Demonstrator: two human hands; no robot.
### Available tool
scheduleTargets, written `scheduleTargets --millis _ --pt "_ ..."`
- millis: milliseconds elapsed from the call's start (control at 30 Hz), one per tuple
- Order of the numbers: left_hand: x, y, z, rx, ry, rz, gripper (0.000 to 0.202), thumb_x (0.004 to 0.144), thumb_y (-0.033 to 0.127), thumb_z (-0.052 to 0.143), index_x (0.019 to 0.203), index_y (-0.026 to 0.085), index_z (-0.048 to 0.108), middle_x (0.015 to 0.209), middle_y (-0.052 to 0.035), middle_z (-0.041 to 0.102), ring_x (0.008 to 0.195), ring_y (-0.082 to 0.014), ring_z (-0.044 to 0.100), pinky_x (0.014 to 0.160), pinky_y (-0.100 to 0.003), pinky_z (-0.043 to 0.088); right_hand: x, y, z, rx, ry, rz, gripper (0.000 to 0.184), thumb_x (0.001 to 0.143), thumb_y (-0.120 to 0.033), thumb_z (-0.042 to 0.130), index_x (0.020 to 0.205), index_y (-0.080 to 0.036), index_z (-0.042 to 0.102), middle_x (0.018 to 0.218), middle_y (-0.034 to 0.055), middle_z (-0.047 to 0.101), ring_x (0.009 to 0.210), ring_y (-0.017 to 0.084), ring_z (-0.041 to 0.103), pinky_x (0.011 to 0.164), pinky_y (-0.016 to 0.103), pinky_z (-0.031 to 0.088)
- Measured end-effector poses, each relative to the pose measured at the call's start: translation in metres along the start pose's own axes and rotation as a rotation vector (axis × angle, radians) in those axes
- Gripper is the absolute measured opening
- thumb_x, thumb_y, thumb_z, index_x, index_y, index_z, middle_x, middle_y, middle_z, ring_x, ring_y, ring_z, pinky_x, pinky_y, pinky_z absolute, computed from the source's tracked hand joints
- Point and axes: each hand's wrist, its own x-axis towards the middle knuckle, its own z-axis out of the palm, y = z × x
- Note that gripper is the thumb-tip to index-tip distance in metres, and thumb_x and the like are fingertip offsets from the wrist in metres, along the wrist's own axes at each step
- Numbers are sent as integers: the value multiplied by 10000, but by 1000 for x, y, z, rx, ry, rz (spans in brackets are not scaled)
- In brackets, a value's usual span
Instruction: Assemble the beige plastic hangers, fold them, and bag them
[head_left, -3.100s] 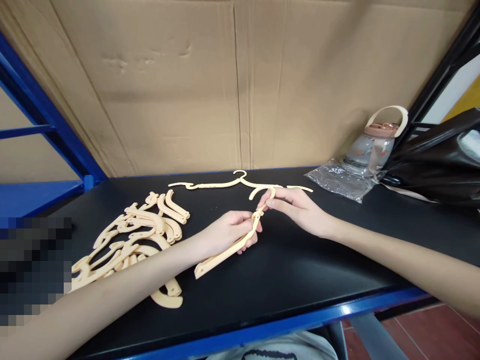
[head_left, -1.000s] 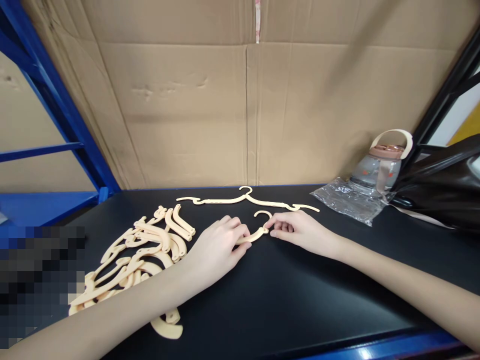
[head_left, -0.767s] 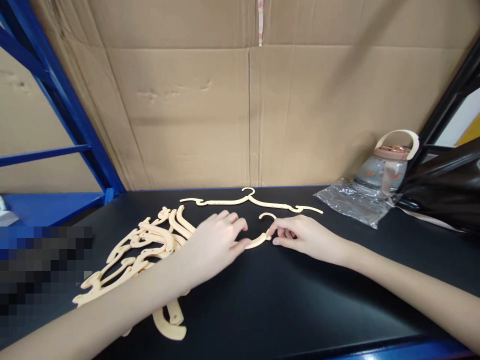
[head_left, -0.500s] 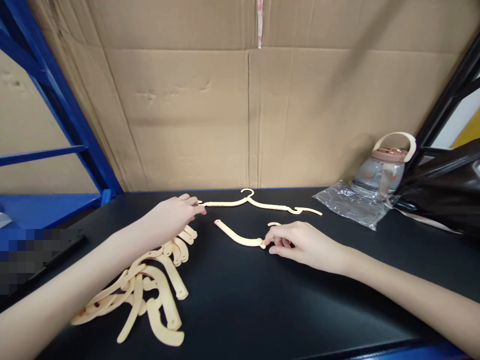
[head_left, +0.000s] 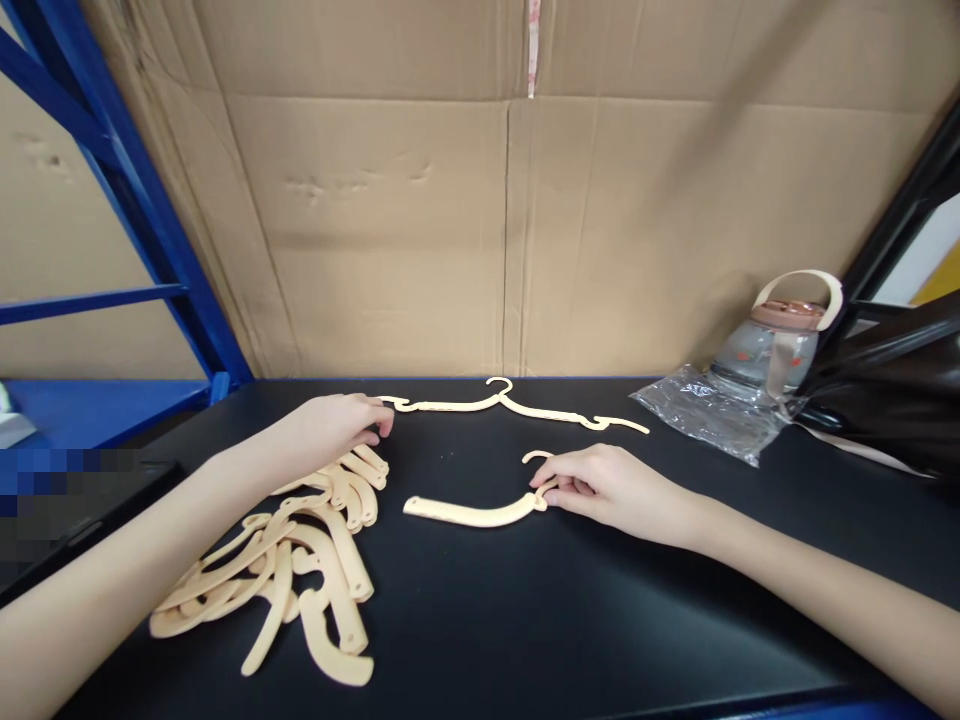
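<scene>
**Hands at a part-built hanger**

The right hand [head_left: 600,488] covers the hook joint of the hanger piece [head_left: 469,513], its fingertips pinched shut on it. The arm of the piece lies toward 9 o'clock on the worktop [head_left: 570,610]. The left hand [head_left: 334,428] rests palm down on the loose arms [head_left: 315,560], its grip not discernible.

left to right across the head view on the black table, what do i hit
pile of hanger parts → loose hanger piece → right hand → clear plastic bag → black bag
</scene>
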Motion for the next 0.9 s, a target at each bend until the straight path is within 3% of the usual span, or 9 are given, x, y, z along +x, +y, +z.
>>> scheduleTargets --millis 133,267,400,567,900 --pt "-4 -4 -2 27 22 8 281 880 150 365 944 218 630 987 -66 671 886 -223 638 735 -305 434 0 1 0 21 -12 -42 194 941 -256 502 1015 -223 678 834 -2 705 678 132 611 627 242 406" --pt "-6 -13 -3 169 33 -61 452 773 -15 348 1007 217 657 1025 -83 664 891 -242 640 727 -329 433 1 0 -2 13 -19 -86 188 955 -234 476 947 -216 663 830 -9 689 692 126 598 642 236 402" --pt "-5 -23 0 239 4 -26 348 751 3 438 850 227 685 965 -67 671 906 -257 611 747 -346 425 0 -2 -2 9 -9 -127 173 965 -215 461 920 -212 628 877 -10 683 743 128 605 670 233 401" --pt "-2 -29 4 229 -24 -18 290 744 36 484 825 234 681 930 -57 673 914 -248 606 732 -329 419 -2 -4 -1 1 27 -118 146 976 -218 458 925 -220 595 911 -18 677 764 125 604 672 230 396" --pt "-8 -15 1 195 -4 -41 302 788 48 425 841 230 659 905 -62 667 801 -248 636 662 -336 408 0 -4 -2 -23 4 -100 129 975 -234 469 892 -215 566 811 -30 644 691 118 573 638 230 379"
